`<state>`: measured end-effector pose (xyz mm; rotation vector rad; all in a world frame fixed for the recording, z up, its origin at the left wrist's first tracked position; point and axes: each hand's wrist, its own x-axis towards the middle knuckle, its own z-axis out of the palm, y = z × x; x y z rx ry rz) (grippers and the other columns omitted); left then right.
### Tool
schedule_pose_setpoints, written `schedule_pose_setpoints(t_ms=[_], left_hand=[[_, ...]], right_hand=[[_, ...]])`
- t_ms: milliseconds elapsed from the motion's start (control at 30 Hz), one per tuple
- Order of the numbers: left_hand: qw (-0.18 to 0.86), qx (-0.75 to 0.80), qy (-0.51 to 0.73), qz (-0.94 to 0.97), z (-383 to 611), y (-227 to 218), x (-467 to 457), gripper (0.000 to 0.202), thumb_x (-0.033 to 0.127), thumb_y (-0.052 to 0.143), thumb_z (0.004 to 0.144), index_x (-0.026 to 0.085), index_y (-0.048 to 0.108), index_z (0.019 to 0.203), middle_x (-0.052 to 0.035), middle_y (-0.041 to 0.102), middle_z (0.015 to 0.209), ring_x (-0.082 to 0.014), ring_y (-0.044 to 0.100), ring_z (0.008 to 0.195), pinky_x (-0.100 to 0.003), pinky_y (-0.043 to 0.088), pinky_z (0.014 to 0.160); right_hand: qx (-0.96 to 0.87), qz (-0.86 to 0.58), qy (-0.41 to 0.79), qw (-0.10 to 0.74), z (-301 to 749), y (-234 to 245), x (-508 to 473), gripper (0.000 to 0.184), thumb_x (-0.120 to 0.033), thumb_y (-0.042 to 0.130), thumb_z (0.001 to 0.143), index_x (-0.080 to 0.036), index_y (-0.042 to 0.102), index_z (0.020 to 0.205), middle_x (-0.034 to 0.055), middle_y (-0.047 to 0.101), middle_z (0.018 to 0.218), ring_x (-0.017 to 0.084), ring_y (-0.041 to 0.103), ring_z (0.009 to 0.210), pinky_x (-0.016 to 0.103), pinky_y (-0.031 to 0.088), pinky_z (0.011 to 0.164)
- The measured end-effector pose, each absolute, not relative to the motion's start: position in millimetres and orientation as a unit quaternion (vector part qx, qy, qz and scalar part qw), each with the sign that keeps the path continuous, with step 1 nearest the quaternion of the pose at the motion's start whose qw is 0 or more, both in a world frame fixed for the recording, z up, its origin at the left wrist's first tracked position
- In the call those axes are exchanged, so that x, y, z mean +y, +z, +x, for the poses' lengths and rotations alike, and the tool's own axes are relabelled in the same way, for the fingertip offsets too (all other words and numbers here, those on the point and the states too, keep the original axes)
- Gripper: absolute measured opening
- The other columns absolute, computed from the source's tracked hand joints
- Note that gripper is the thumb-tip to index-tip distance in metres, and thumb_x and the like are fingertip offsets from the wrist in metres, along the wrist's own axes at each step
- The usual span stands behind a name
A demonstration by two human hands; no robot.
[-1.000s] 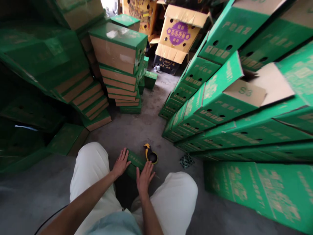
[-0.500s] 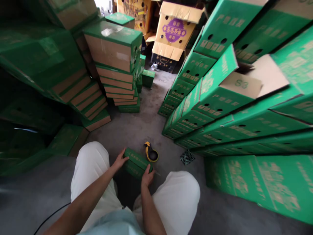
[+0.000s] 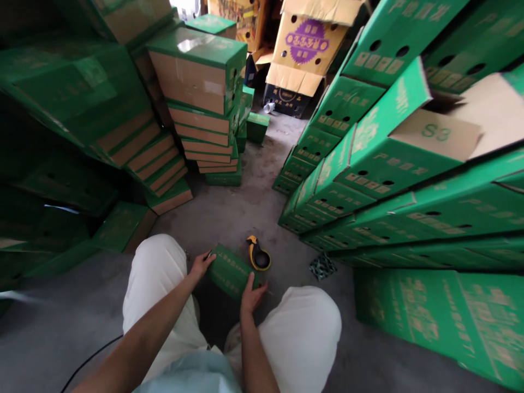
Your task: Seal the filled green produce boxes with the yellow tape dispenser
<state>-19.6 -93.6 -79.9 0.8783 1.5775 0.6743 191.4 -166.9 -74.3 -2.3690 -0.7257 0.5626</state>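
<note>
A small green cardboard box (image 3: 230,271) with pale printing lies between my knees, its top seam hard to make out. My left hand (image 3: 200,265) grips its left end, the thumb over the edge; a small dark spot by the thumb is too small to name. At the box's right end is my right hand (image 3: 252,293), thumb against the top edge and fingers round the end, partly spread. Just beyond the box, a yellow and black tape dispenser (image 3: 258,254) lies on the floor.
Stacked green cartons (image 3: 204,71) rise at the left. A wall of green cartons (image 3: 364,180) stands close on the right, one with a raised flap. A dark patterned piece (image 3: 322,266) lies on the floor, and a tan carton (image 3: 303,43) stands at the back.
The view has shifted slightly, so the scene sits further right. The box's top looks flatter, with its dark middle gap less visible. My right fingers have spread a little at its end.
</note>
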Motion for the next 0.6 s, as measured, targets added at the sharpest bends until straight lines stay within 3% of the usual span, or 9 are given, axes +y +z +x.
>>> schedule_pose_setpoints(t_ms=[100,200,400,600], left_hand=[[0.574,0.674,0.298,0.356,-22,-81,-93,0.069,0.058,0.063,0.078,0.009,0.062,0.126,-0.0147,0.065,0.125,-0.0299,0.062,0.115,-0.039,0.049,0.097],[0.572,0.680,0.304,0.343,-21,-81,-93,0.075,0.060,0.066,0.074,0.006,0.062,0.126,-0.0165,0.064,0.126,-0.0312,0.061,0.116,-0.040,0.048,0.098],[0.574,0.685,0.299,0.335,-18,-77,-91,0.068,0.058,0.066,0.076,0.010,0.064,0.124,-0.0152,0.064,0.127,-0.0314,0.059,0.119,-0.042,0.046,0.100],[0.559,0.680,0.309,0.359,-9,-89,-95,0.066,0.066,0.063,0.072,0.014,0.071,0.112,-0.0148,0.070,0.116,-0.0333,0.062,0.113,-0.044,0.048,0.097]], right_hand=[[-0.271,-0.892,0.230,0.277,191,-77,-168,0.093,-0.078,0.028,0.085,0.000,0.055,0.129,0.0299,0.066,0.111,0.037,0.066,0.098,0.041,0.046,0.078],[-0.287,-0.890,0.236,0.263,192,-76,-169,0.094,-0.079,0.026,0.084,0.000,0.061,0.121,0.0294,0.069,0.102,0.037,0.068,0.089,0.041,0.047,0.074],[-0.318,-0.887,0.228,0.245,227,-66,-136,0.081,-0.058,0.011,0.097,0.002,0.062,0.120,0.0292,0.065,0.114,0.032,0.063,0.108,0.038,0.047,0.085],[-0.442,-0.831,0.270,0.201,260,-45,-41,0.032,-0.042,0.057,0.093,-0.012,0.067,0.103,0.0090,0.069,0.099,0.020,0.066,0.089,0.036,0.053,0.080]])
